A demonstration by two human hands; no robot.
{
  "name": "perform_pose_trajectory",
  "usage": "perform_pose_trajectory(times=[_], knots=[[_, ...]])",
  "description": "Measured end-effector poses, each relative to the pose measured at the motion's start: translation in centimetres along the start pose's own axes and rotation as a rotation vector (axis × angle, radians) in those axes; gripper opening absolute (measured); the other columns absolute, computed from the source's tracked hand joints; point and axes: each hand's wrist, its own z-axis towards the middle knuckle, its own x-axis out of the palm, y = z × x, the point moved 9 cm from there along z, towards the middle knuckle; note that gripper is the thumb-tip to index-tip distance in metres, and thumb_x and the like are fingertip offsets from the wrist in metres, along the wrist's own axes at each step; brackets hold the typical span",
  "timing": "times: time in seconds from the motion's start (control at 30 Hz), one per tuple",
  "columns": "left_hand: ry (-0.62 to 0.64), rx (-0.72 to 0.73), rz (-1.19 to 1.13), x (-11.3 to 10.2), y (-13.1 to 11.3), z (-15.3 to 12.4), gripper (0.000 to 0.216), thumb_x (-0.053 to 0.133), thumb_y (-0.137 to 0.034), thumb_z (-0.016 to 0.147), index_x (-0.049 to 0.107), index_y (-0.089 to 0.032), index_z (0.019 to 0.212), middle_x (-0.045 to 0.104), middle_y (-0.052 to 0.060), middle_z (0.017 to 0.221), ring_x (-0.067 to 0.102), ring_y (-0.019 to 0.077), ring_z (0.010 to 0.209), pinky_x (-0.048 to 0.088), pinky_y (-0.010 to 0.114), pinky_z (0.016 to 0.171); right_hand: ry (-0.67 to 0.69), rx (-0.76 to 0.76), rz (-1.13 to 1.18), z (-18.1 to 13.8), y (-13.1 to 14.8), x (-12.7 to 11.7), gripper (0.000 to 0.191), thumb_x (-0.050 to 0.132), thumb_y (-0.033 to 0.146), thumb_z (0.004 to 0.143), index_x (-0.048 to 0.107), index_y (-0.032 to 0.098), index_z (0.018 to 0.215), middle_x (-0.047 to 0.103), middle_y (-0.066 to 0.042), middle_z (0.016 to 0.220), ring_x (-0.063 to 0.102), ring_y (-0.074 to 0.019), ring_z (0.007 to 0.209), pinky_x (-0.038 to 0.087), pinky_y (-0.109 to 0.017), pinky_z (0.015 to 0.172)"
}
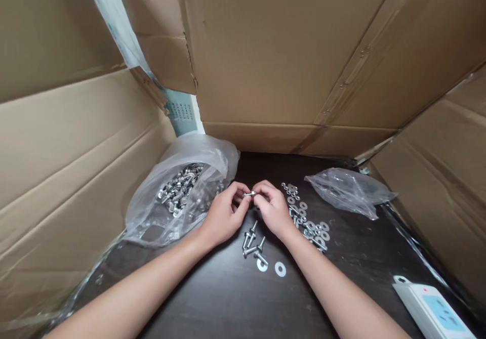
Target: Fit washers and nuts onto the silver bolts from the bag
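Note:
Both of my hands meet above the dark table (212, 288), fingertips close together around a small silver bolt (248, 194). My left hand (228, 212) pinches one end of it between thumb and fingers. At the other end, my right hand (271, 205) grips near what looks like a nut; its exact shape is too small to tell. Below the hands lies a loose group of bolts (250, 240). Two flat washers (280, 269) rest just in front of them. Beside my right forearm, more bolts, nuts and washers (309, 227) are spread in a pile.
An open clear plastic bag (224, 152) full of metal fasteners (182, 187) stands to the left. At the right lies a crumpled clear bag (349, 189). A white power strip (433, 303) sits at the lower right. Cardboard walls (288, 50) enclose the table's back and sides.

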Motion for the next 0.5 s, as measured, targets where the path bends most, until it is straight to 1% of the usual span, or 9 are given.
perform_pose_trajectory(times=[0.1,0.17,0.23,0.3,0.4,0.5], knots=[[0.004,0.0,0.001,0.03,0.03,-0.04,0.01,0.055,-0.028,0.096,0.058,-0.02,0.102,0.07,0.002,0.086,0.068,0.0156,0.076,0.052,0.024,0.063,-0.006,0.026,0.029,-0.05,-0.06,-0.22,0.011,0.053,0.021,0.076,0.058,0.021,0.066,0.055,-0.001,0.075,0.052,-0.0163,0.067,0.041,-0.03,0.062],[0.009,-0.006,-0.006,0.06,0.07,-0.04,0.01,0.055,-0.028,0.097,0.058,-0.02,0.102,0.071,0.003,0.087,0.068,0.0158,0.076,0.052,0.023,0.062,0.001,0.032,0.06,-0.09,0.04,-0.18,0.017,0.051,0.024,0.08,0.058,0.021,0.066,0.054,-0.001,0.075,0.052,-0.0157,0.064,0.041,-0.031,0.061],[0.011,-0.006,-0.009,0.08,0.07,-0.04,0.01,0.055,-0.027,0.096,0.058,-0.02,0.102,0.071,0.003,0.087,0.068,0.0158,0.077,0.052,0.023,0.063,0.013,0.023,0.052,-0.13,0.28,-0.01,0.023,0.051,0.029,0.085,0.058,0.021,0.064,0.054,-0.002,0.076,0.053,-0.0165,0.066,0.041,-0.031,0.062],[0.013,-0.005,-0.013,0.1,0.08,-0.04,0.011,0.055,-0.027,0.097,0.058,-0.02,0.103,0.071,0.003,0.086,0.068,0.0158,0.076,0.051,0.024,0.062,0.027,0.012,0.01,-0.16,0.5,0.25,0.026,0.053,0.033,0.087,0.06,0.021,0.064,0.057,-0.003,0.079,0.056,-0.0181,0.072,0.042,-0.032,0.065],[0.017,-0.009,-0.016,0.19,0.15,-0.01,0.012,0.055,-0.028,0.097,0.059,-0.02,0.105,0.071,0.003,0.088,0.068,0.0158,0.077,0.051,0.024,0.062,0.048,0.009,-0.034,-0.18,0.53,0.61,0.024,0.054,0.031,0.087,0.061,0.021,0.066,0.059,-0.004,0.083,0.057,-0.0191,0.078,0.043,-0.033,0.07],[0.018,-0.007,-0.004,0.23,0.17,0.04,0.013,0.055,-0.026,0.097,0.06,-0.02,0.106,0.071,0.003,0.088,0.068,0.0158,0.078,0.051,0.024,0.063,0.051,-0.007,-0.033,-0.2,0.54,0.68,0.022,0.052,0.028,0.087,0.058,0.021,0.066,0.058,-0.004,0.084,0.056,-0.0192,0.079,0.043,-0.032,0.068]])
